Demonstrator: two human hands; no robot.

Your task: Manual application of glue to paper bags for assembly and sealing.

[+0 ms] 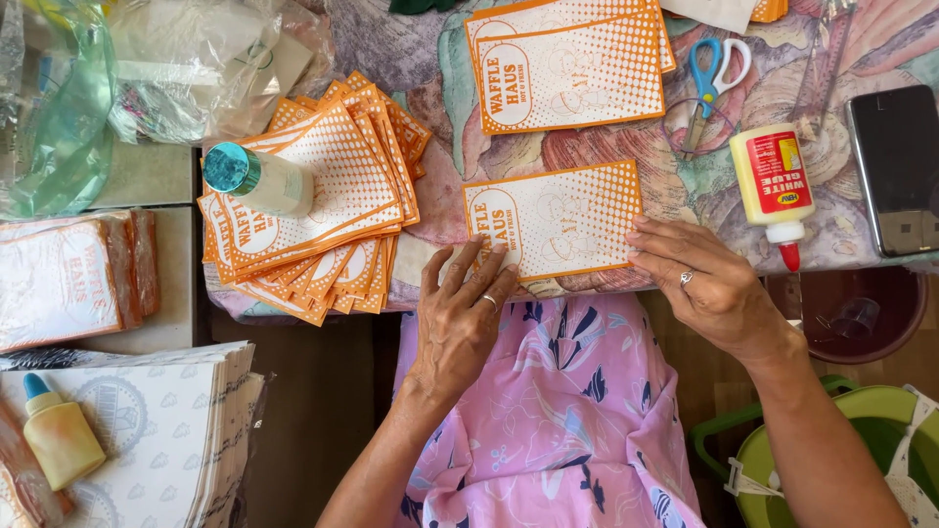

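An orange-and-white printed paper bag (pixel 558 220) lies flat at the table's near edge. My left hand (pixel 460 313) rests with spread fingers on its lower left corner. My right hand (pixel 699 279) presses its fingertips on the bag's right edge. Both hands wear a ring and lie flat, gripping nothing. A messy stack of the same bags (pixel 323 196) sits to the left, weighted by a white bottle with a teal cap (pixel 256 179). More of these bags (pixel 572 64) lie further back.
A yellow glue bottle with a red tip (pixel 775 186) lies right of the bag, beside a dark phone (pixel 898 166). Blue-handled scissors (pixel 712 73) lie behind. Left: wrapped bag bundles (pixel 64 279), white printed sheets (pixel 166 430), a small yellow bottle (pixel 59 435). A green bucket (pixel 861 440) stands lower right.
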